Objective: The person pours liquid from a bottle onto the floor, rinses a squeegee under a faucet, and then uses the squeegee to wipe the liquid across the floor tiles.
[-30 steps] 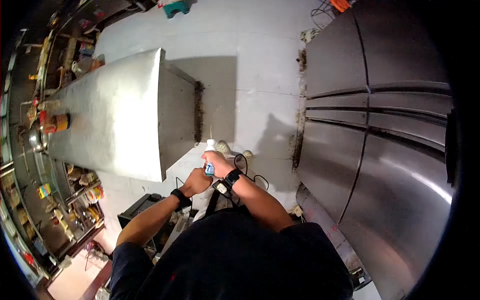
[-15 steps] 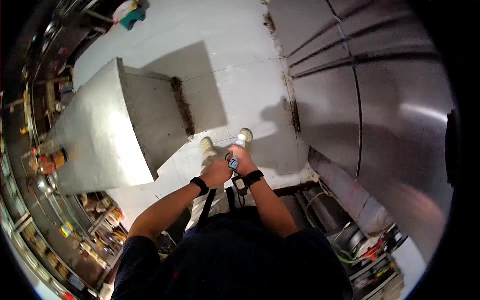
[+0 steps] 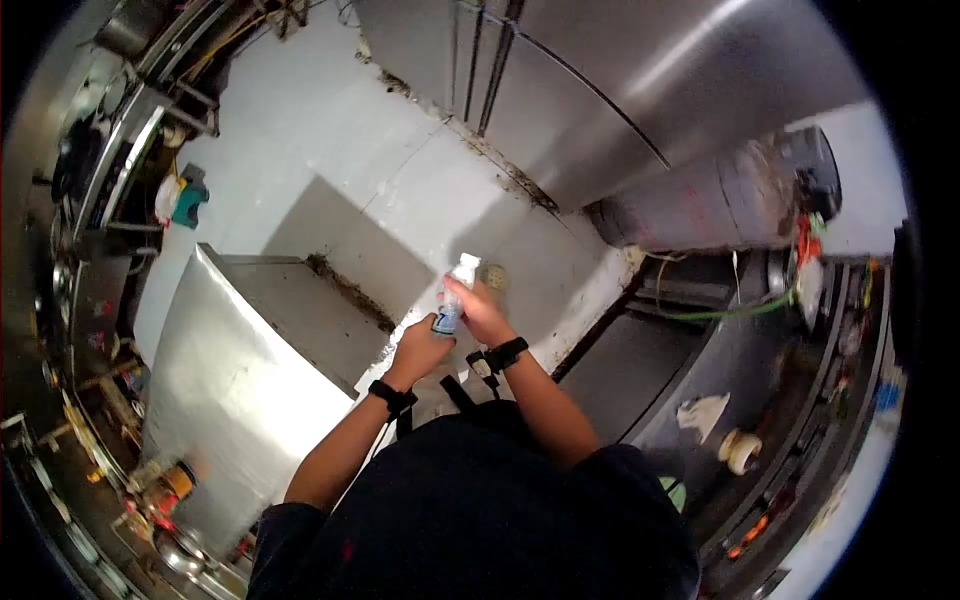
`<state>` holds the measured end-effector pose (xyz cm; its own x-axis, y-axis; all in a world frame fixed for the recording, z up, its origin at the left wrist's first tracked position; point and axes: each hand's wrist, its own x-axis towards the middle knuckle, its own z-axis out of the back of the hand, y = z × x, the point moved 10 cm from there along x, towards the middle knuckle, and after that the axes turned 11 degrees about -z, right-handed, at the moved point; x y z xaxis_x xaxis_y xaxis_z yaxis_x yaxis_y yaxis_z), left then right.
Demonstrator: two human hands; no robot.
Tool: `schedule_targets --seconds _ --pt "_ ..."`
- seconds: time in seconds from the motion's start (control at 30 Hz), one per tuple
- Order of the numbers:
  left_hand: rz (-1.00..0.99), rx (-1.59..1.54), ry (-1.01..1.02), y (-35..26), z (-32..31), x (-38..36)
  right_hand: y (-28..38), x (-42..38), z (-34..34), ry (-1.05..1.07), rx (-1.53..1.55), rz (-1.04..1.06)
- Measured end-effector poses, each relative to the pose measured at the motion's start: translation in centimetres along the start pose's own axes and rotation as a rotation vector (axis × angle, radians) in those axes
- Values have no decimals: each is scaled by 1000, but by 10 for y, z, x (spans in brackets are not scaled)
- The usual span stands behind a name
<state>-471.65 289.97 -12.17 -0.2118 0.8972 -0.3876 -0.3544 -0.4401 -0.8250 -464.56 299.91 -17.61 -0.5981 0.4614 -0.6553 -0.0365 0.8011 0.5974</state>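
A small clear plastic bottle (image 3: 446, 318) with a white cap and a blue label bearing a "7" is held in front of my body. It is tilted, with its cap end pointing away from me. My left hand (image 3: 422, 352) is closed around the lower end, next to the label. Higher up, below the cap, the fingers of my right hand (image 3: 480, 312) wrap the bottle. Dark bands circle both wrists, and a small device (image 3: 482, 368) hangs by the right one.
A shiny metal counter (image 3: 225, 390) stands to the left, with cookware and jars beyond it. Tall steel doors (image 3: 640, 70) rise ahead on the right. A large grey cylinder (image 3: 690, 205) and a green hose (image 3: 735, 313) lie to the right. Pale floor (image 3: 330, 150) runs between.
My view has turned to the right, so the counter and steel doors have shifted left in view. The bottle shows more of its length and label; both hands stay on it.
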Motion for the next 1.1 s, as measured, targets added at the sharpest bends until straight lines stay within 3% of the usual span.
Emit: schedule_targets --seconds 0.03,0.07,0.1,0.17,0.2,0.23,0.3,0.43,0.53,0.57,0.63,0.7,0.77,0.8,0.93,0.97,1.03,1.1 --pt "-112 9 -68 -17 11 -11 10 -13 -2 -89 -141 139" --pt "-66 -99 -30 -19 12 -23 24 -28 3 -256 -171 294" --pt "-84 -86 -11 -17 12 -28 38 -46 -1 -272 -155 312" --pt "-403 183 -115 -40 23 -39 93 -107 -9 -571 -696 303" --pt "-435 227 -160 -51 29 -44 117 -129 -17 -650 -874 433" --pt "-465 348 -164 -63 32 -48 129 -141 -14 -667 -868 441" --pt "-596 525 -193 -91 40 -60 147 -159 -28 -662 -1160 498" --pt "-729 599 -166 -133 44 -72 176 -193 -35 -668 -1210 525" --pt "-592 206 6 -141 44 -69 193 -215 -42 -543 -1131 582" --pt "-600 211 6 -148 45 -72 197 -225 -48 -485 -1130 656" --pt "-229 -306 368 -124 15 -79 203 -238 -43 -432 -1122 727" --pt "-273 -411 451 -139 15 -81 204 -253 -55 -124 -1137 898" --pt "-50 -695 691 -134 4 -93 205 -258 -50 -18 -1010 860" --pt "-63 -837 764 -143 2 -95 204 -260 -47 83 -890 813" --pt "40 -693 667 -127 6 -85 203 -259 -2 27 -812 746" --pt "43 -540 600 -106 15 -75 204 -259 12 13 -789 742" --pt "135 -227 383 -64 42 -46 217 -262 74 -358 -754 693" --pt "118 231 197 -58 76 -25 210 -273 121 -438 -615 695"
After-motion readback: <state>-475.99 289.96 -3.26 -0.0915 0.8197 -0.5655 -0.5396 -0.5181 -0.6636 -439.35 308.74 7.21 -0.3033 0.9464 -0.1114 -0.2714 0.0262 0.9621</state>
